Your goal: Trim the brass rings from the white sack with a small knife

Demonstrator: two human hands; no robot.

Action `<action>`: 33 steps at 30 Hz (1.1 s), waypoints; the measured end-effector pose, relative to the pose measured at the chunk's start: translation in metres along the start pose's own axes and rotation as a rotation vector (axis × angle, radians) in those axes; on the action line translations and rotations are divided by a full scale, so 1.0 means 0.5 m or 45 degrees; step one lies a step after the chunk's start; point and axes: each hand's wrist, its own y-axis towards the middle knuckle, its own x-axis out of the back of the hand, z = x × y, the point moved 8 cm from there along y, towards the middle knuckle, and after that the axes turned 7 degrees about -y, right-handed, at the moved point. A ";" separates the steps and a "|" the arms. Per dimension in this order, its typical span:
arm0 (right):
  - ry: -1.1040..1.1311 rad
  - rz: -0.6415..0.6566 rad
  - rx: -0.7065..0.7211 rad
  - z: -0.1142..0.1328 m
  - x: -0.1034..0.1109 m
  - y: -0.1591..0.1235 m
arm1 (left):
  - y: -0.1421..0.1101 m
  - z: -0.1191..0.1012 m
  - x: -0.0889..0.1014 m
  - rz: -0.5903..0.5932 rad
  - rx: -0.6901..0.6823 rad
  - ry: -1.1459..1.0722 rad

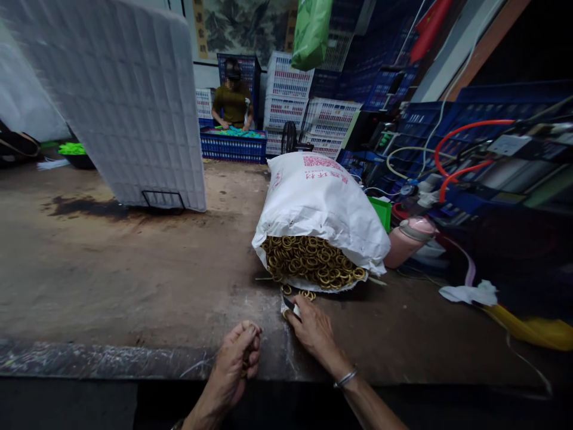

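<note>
A white woven sack (320, 197) lies on its side on the worktable (147, 280), its mouth towards me and full of brass-coloured rings (313, 263). A few loose rings (307, 295) lie just below the mouth. My right hand (311, 328), with a metal bangle at the wrist, is closed on a small knife (290, 306) with a dark blade and a whitish handle. One ring shows by its fingertips. Near the table's front edge my left hand (237, 358) is curled shut around several brass-coloured rings (245, 360), mostly hidden by the fingers.
A tall white ribbed panel (156, 113) stands on a black wire holder at left. Right of the sack are a pink bottle (409, 239), a green tray (380, 213) and red hoses (465, 128). Behind, a person (233, 98) works at a blue crate (233, 147).
</note>
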 end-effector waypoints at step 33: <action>1.034 0.438 -0.037 0.106 -0.035 -0.026 | -0.006 0.002 -0.022 0.065 -0.032 0.480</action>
